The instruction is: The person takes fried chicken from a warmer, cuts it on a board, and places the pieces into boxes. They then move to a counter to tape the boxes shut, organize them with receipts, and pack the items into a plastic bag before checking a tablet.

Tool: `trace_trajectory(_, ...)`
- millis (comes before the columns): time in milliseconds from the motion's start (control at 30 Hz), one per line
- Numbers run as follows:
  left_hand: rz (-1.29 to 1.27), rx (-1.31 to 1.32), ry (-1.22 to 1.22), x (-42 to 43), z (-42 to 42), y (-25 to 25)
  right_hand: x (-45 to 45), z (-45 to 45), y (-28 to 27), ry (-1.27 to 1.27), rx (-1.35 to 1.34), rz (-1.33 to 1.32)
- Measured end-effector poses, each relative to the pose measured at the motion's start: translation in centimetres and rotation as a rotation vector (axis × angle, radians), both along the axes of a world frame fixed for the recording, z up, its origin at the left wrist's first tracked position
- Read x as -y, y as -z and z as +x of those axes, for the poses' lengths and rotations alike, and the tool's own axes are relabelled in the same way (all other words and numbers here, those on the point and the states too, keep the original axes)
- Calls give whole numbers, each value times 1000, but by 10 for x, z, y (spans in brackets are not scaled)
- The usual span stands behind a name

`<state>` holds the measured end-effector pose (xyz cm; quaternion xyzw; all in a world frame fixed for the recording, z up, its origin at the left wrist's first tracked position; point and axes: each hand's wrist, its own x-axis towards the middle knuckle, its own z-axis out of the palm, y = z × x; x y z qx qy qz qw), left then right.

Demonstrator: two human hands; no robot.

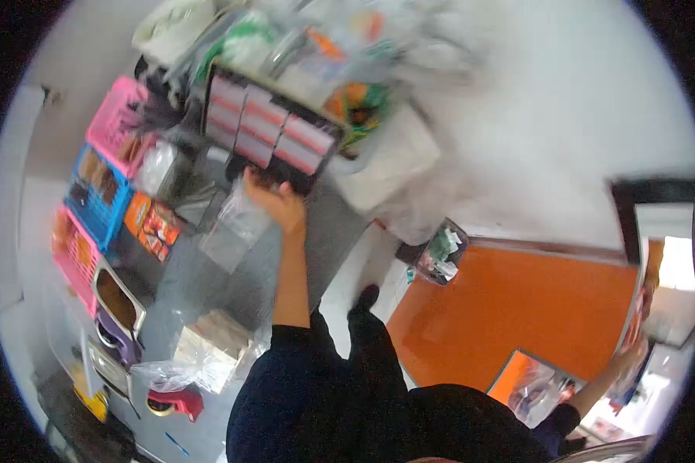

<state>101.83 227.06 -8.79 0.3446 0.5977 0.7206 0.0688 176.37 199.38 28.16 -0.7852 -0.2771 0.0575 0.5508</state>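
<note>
My left hand (276, 202) reaches over the grey table, its fingers curved at the lower edge of a dark tray (301, 179) that holds rows of red-and-white packets (259, 127). Clear plastic bags (235, 228) lie against the palm side of this hand; whether it grips them is unclear. Far to the right, my right hand (633, 349) is blurred beside stacked items near the bright edge of the view. What its fingers hold, if anything, cannot be made out. A clear bag (537, 393) with something inside lies near the right forearm.
Pink (77, 258) and blue baskets (100, 197) line the table's far side, with tape dispensers (179, 403) below. A plastic-wrapped stack (212, 347) sits nearer. Bags pile up at the top. A black bin (444, 251) stands beside the orange surface (517, 309).
</note>
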Motion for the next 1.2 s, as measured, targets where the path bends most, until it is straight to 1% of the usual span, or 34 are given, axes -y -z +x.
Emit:
trace_trajectory(67,-94,-119,-67,6,-1,1,-2,-18,3,-58,-3,36)
trace_trajectory(100,-146,-103,-76,12,4,-12,-4,-28,3,-89,3,57)
trace_trajectory(133,-270,-249,-168,16,4,-12,-8,-42,5,-124,5,79)
trace_trajectory(167,-193,-352,-244,19,1,0,-9,-57,4,-149,22,103)
trace_trajectory(200,-452,-314,-323,31,10,2,-8,-72,-1,-162,44,132)
trace_trajectory(233,-486,-602,-371,40,-8,57,-6,-85,-7,-172,73,163)
trace_trajectory(300,-598,-885,-497,65,24,38,1,-105,-23,-170,141,230)
trace_trajectory(333,-346,-444,-260,83,67,-5,4,-108,-32,-168,178,269)
trace_trajectory(367,-80,-501,-114,90,82,9,15,-110,-42,-160,234,314)
trace_trajectory(433,-367,-370,96,125,151,-15,35,-99,-62,-140,444,382)
trace_trajectory(500,13,232,499,131,190,41,50,-64,-77,-153,680,400)
trace_trajectory(533,-89,-29,498,149,219,15,52,-38,-78,-153,738,313)
trace_trajectory(567,-190,-288,481,168,259,-29,50,-11,-79,-163,796,227)
trace_trajectory(600,-165,-257,552,173,287,-36,46,10,-79,-177,849,138)
trace_trajectory(633,-140,-226,619,178,311,-42,43,21,-81,-278,962,50)
trace_trajectory(700,-37,-237,870,189,348,-62,30,34,-84,-499,1185,-123)
trace_trajectory(733,-39,-279,957,197,363,-79,22,53,-71,-486,1073,-227)
trace_trajectory(767,-40,-321,1043,205,373,-101,16,59,-69,-513,944,-162)
trace_trajectory(833,-3,-289,1158,216,391,-135,4,63,-71,-564,690,-38)
trace_trajectory(867,19,-265,1217,220,401,-152,8,60,-75,-499,716,-49)
trace_trajectory(967,52,-297,1300,226,422,-206,24,39,-82,-494,623,81)
trace_trajectory(1000,123,-344,1348,226,427,-227,29,25,-84,-517,752,113)
trace_trajectory(1033,192,-390,1392,226,431,-249,38,-1,-86,-597,664,166)
trace_trajectory(1067,224,-342,1433,229,436,-271,47,-26,-88,-674,573,218)
trace_trajectory(1100,246,-293,1469,235,439,-293,51,-58,-85,-826,407,268)
trace_trajectory(1133,271,-364,1446,238,441,-320,55,-89,-82,-961,226,309)
trace_trajectory(1167,207,-292,1523,241,436,-328,52,-112,-74,-1132,195,352)
trace_trajectory(1200,139,-216,1591,245,431,-335,46,-132,-62,-1190,145,379)
